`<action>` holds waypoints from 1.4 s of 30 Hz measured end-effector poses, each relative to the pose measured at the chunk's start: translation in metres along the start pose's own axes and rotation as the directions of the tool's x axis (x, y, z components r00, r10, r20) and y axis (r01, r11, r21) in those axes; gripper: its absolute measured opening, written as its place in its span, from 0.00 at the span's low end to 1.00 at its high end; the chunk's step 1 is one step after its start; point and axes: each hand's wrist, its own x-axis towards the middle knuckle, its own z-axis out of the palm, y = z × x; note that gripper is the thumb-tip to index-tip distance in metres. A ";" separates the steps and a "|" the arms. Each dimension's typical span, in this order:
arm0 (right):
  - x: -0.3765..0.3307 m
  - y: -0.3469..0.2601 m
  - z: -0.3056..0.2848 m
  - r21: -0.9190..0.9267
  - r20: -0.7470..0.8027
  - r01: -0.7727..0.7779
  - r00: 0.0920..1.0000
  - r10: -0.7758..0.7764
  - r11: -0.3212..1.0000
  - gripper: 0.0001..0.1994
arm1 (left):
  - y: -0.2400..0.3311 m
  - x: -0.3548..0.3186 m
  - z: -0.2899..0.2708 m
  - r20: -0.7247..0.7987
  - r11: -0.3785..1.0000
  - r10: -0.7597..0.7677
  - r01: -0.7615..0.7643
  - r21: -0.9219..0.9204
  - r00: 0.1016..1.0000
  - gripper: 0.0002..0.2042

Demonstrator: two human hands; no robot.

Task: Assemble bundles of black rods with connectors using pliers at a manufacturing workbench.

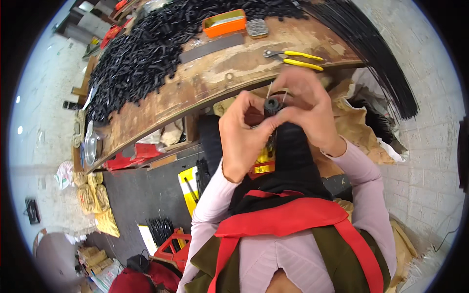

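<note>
Both grips pinching one black tube (271, 105) end-on: left hand (243, 136) from below, right hand (308, 105) above, just off the worktop (215, 78) edge near yellow pliers (295, 59).

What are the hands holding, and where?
Both the left hand and right hand pinch a small black tube near its top end.

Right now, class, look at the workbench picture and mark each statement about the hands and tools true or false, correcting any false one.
1. Both hands hold a small black tube. True.
2. The pliers have red handles. False: they are yellow.
3. An orange tin sits on the bench. True.
4. The left hand rests flat on the bench. False: it is raised, gripping the tube with the right hand.
5. The black pile lies on the bench. True.
</note>
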 end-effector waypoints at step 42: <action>0.017 0.136 0.144 -0.032 0.144 -0.478 0.867 0.477 0.878 0.05 | -0.063 -0.014 -0.141 -0.319 0.928 0.162 -0.254 -0.273 0.934 0.25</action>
